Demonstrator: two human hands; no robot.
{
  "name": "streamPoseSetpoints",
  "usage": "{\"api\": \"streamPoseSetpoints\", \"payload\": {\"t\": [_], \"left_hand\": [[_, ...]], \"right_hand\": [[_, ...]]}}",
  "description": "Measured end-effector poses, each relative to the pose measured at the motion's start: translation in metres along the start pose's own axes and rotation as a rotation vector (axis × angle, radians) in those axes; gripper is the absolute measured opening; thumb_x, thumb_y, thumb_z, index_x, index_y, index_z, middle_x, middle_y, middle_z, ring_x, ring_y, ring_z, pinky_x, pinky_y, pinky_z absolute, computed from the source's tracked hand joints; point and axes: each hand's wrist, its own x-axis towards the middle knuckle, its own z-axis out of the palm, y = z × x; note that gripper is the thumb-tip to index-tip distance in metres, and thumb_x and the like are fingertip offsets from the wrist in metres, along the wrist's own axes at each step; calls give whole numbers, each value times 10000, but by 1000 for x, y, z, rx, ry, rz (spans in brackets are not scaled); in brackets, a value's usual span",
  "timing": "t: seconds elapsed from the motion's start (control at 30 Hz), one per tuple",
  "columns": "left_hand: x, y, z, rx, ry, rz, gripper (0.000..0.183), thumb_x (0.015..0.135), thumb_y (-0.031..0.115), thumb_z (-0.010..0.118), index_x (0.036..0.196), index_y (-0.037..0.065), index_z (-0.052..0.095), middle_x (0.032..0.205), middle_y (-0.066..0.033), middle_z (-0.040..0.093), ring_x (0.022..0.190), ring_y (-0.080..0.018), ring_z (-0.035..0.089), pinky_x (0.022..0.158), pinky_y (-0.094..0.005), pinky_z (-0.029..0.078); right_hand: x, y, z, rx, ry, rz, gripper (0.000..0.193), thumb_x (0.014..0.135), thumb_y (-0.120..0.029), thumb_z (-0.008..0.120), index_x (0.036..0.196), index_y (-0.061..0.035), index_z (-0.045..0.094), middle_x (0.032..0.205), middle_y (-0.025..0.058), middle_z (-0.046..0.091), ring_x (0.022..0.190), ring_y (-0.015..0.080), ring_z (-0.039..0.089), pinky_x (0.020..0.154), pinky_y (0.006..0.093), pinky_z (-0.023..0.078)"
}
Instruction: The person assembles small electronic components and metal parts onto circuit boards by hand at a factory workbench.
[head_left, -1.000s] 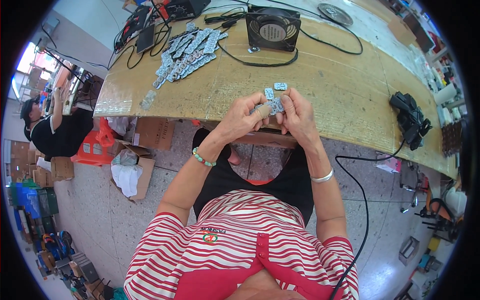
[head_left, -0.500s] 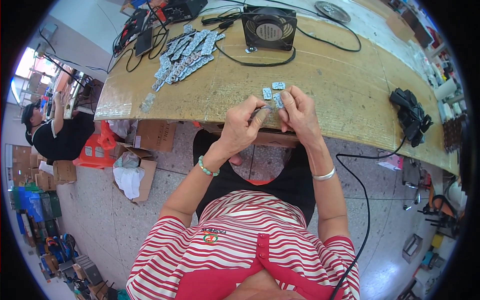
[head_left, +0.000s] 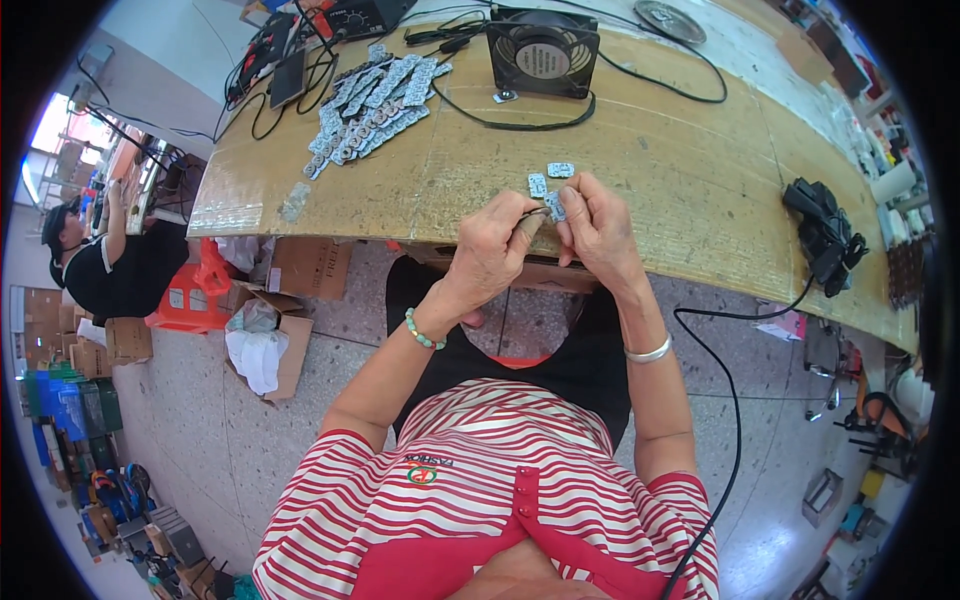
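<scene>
My left hand [head_left: 490, 243] is closed, thumb against fingers, at the front edge of the table. A thin greyish piece shows at its fingertips, too small and covered to name. Close on its right, my right hand [head_left: 598, 228] is also closed, with thumb and forefinger together; what they grip is hidden. A small white circuit board [head_left: 555, 206] lies by the right fingertips, partly covered by them. Just beyond lie two more small boards, one upright board [head_left: 538, 186] and one sideways board [head_left: 560, 170]. A heap of circuit board strips [head_left: 375, 110] is farther left.
A black fan [head_left: 543, 55] with a trailing cable stands at the back of the table [head_left: 700, 180]. Black adapters and cables [head_left: 822, 235] lie at the right. A metal dish [head_left: 670, 22] is at the far side. At left, a person [head_left: 110, 250] sits near a red stool [head_left: 188, 300].
My left hand has shifted slightly right and drawn closer to my right hand. The greyish piece shows less between the fingers. The small boards stay where they were.
</scene>
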Motion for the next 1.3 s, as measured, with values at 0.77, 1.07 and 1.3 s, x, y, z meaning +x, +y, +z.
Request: {"api": "streamPoseSetpoints", "payload": {"t": [0.77,1.07,1.3], "left_hand": [[0,-5,5,-241,23,-367,117,909,81,633,988,8,586,708,-77,595,578,-202,560,556,-334,450],[20,4,-3,-671,-125,-654,188,904,191,719,952,18,666,695,68,547,536,-5,409,461,-181,299],[28,-5,-8,-682,-93,-815,186,908,171,703,988,14,641,668,65,523,500,-4,382,423,-192,257]], "right_hand": [[2,0,7,180,119,112,159,1001,-139,529,922,-2,512,568,18,530,418,75,496,359,238,421],[-1,-1,13,56,121,54,181,1023,-188,509,934,-32,517,580,1,520,408,57,450,363,197,366],[5,2,12,183,330,106,206,1023,-189,493,917,-14,509,546,12,520,373,64,419,342,231,329]]}}
